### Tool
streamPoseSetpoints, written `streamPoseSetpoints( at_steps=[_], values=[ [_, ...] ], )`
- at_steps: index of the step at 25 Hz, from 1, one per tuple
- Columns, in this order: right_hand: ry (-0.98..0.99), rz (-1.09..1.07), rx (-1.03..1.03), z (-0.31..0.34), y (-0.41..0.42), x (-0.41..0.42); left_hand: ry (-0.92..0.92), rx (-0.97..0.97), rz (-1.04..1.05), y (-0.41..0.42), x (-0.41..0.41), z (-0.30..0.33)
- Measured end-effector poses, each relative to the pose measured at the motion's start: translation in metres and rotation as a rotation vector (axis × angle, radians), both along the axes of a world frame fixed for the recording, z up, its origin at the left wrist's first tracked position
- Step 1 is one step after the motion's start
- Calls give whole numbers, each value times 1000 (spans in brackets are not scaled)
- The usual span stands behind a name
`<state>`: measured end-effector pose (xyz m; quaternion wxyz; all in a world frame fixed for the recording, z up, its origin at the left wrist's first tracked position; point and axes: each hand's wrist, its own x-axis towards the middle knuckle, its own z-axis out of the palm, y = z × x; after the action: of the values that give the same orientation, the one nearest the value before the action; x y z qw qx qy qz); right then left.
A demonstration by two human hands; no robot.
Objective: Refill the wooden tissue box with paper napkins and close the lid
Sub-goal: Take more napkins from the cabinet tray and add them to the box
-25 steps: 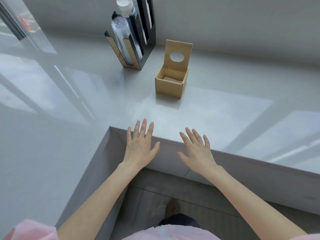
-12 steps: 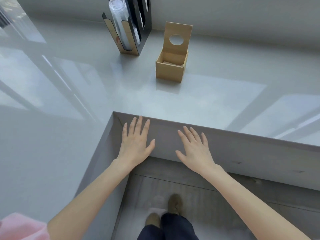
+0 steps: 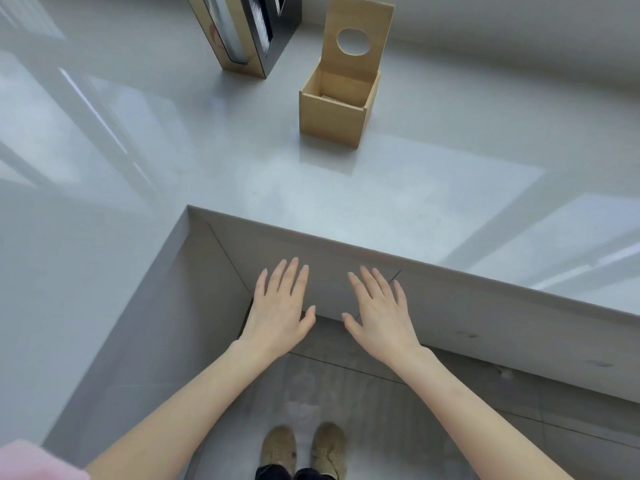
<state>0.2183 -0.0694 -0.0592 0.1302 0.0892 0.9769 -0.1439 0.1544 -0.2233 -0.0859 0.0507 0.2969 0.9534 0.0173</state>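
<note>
The wooden tissue box (image 3: 331, 120) stands on the grey counter (image 3: 381, 209), well beyond my hands. Its lid (image 3: 358, 39), with a round hole, is swung up and stands upright at the back. Little of the box's inside shows; a pale sliver lies low in it. My left hand (image 3: 279, 311) and my right hand (image 3: 381, 313) hover side by side, palms down and fingers spread, in front of the counter's front face, below its top. Both hold nothing. No loose paper napkins are in view.
A black and wood dispenser (image 3: 249, 32) with clear cups stands at the back, left of the box. The counter wraps around an inner corner on my left. Below are cabinet fronts (image 3: 485, 327), a grey floor and my shoes (image 3: 304, 452).
The view has tipped downward, so the box and dispenser sit higher in frame. My hands have dropped from the counter's edge to in front of the cabinet face. Both stay open.
</note>
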Motion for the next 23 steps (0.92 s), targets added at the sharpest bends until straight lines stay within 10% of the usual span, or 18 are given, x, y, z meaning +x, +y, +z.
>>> streamPoseSetpoints(
  at_steps=[23],
  values=[
    [407, -98, 323, -117, 41, -43, 275, 209, -9, 82, -35, -96]
  ],
)
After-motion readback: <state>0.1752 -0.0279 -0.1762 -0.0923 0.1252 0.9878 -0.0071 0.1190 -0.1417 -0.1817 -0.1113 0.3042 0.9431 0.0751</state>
